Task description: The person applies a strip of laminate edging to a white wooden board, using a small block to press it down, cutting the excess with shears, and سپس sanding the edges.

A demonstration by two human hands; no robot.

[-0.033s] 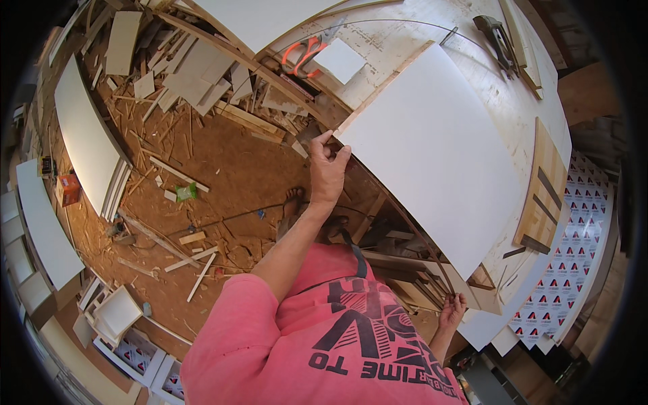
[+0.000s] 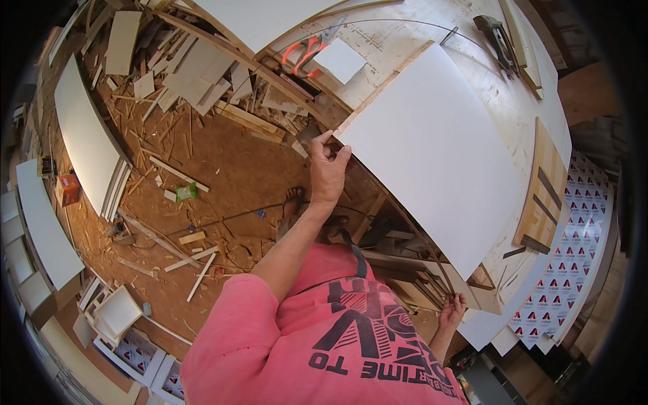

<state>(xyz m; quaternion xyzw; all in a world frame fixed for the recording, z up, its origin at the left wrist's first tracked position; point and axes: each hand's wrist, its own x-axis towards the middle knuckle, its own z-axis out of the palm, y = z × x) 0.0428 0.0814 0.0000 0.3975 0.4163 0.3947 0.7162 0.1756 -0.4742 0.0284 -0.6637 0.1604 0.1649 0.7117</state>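
A large white board [image 2: 432,155] lies on the worktable, a pale wooden edge along its far left side. Along its near edge runs a thin dark brown edging strip [image 2: 403,214], which bends away from the board towards my right hand. My left hand [image 2: 327,169] is closed at the board's left corner, thumb and fingers pinching the strip's end against the edge. Lower right, my right hand [image 2: 453,312] pinches the strip near its other end, beside the board's near right corner. Its fingertips are small and partly hidden.
On the table lie an orange-handled tool [image 2: 302,57], a small white square panel [image 2: 340,61], a dark metal tool [image 2: 496,42] and a wooden panel [image 2: 542,189] with dark strips on it. Offcuts [image 2: 199,74] litter the brown floor. White panels [image 2: 84,128] lean at left.
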